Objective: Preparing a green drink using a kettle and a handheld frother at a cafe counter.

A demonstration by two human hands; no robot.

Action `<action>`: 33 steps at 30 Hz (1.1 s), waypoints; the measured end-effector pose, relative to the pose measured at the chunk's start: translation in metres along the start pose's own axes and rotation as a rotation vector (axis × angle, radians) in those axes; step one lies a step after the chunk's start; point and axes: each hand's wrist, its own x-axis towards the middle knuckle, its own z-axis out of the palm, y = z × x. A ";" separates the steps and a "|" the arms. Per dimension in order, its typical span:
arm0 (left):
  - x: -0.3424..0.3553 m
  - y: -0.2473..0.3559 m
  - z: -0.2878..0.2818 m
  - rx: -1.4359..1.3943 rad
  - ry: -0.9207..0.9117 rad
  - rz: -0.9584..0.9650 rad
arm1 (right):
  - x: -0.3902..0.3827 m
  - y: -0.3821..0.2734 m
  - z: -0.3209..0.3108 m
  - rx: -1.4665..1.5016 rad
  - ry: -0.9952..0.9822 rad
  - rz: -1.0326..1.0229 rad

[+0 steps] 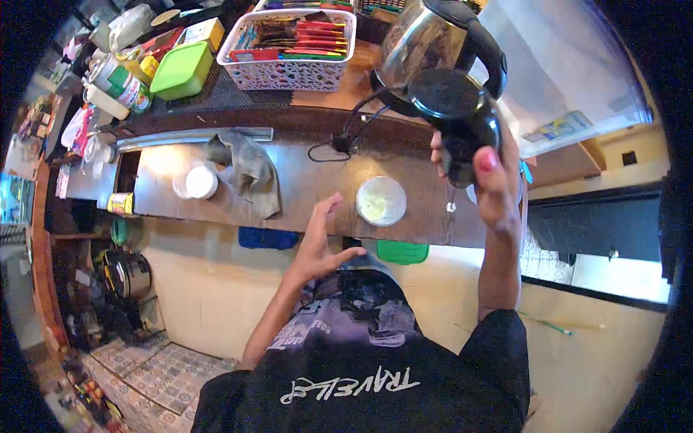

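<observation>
My right hand [494, 180] is raised at the right of the table, its fingers wrapped round the handle of a glossy black thing with a round top [449, 94]. Its exact kind is not clear. Over the table's front edge, my left hand [317, 242] is empty, with thumb and fingers apart. Just right of that hand stands a round clear tub [381, 201] with something pale and yellowish inside; the hand does not touch it. A silver kettle with a black handle [422, 40] is behind the black thing and partly covered by it.
A grey-brown cloth [253, 173] and a white-filled tub [201, 182] are on the table's left. The back shelf carries a white basket of sachets [289, 72], a green-lidded box [182, 70] and a can [126, 90]. A black cord with a plug [341, 143] hangs over the shelf edge.
</observation>
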 end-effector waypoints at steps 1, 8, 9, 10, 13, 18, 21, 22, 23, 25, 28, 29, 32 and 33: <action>0.001 -0.004 0.013 0.023 0.042 0.042 | 0.002 -0.001 -0.006 0.082 0.015 0.024; 0.021 -0.008 0.062 -0.003 0.174 0.003 | 0.007 0.006 -0.020 0.314 -0.067 0.094; 0.023 -0.007 0.065 -0.087 0.178 -0.037 | 0.008 0.005 -0.023 0.390 -0.103 0.119; 0.024 -0.005 0.070 -0.172 0.224 -0.035 | 0.008 0.008 -0.026 0.467 -0.142 0.128; 0.027 0.005 0.064 -0.052 0.168 -0.059 | 0.005 0.010 -0.028 0.427 -0.123 0.121; 0.023 -0.005 0.066 -0.072 0.206 -0.031 | 0.004 0.021 -0.035 0.828 -0.288 0.177; 0.021 -0.007 0.064 -0.145 0.174 -0.077 | 0.004 0.015 -0.033 0.719 -0.272 0.154; 0.022 -0.005 0.064 -0.140 0.175 -0.074 | 0.005 0.019 -0.034 0.742 -0.288 0.162; 0.022 -0.001 0.064 -0.184 0.168 -0.109 | 0.004 0.019 -0.034 0.746 -0.288 0.157; 0.021 0.003 0.065 -0.223 0.158 -0.145 | 0.003 0.018 -0.032 0.751 -0.241 0.161; 0.018 -0.003 0.065 -0.192 0.161 -0.191 | 0.004 0.020 -0.031 0.759 -0.229 0.118; 0.018 -0.006 0.064 -0.214 0.170 -0.191 | 0.005 0.022 -0.032 0.764 -0.231 0.121; 0.018 -0.004 0.062 -0.218 0.172 -0.219 | 0.010 0.026 -0.035 0.853 -0.287 0.085; 0.020 0.003 0.061 -0.204 0.159 -0.237 | 0.011 0.027 -0.035 0.875 -0.295 0.081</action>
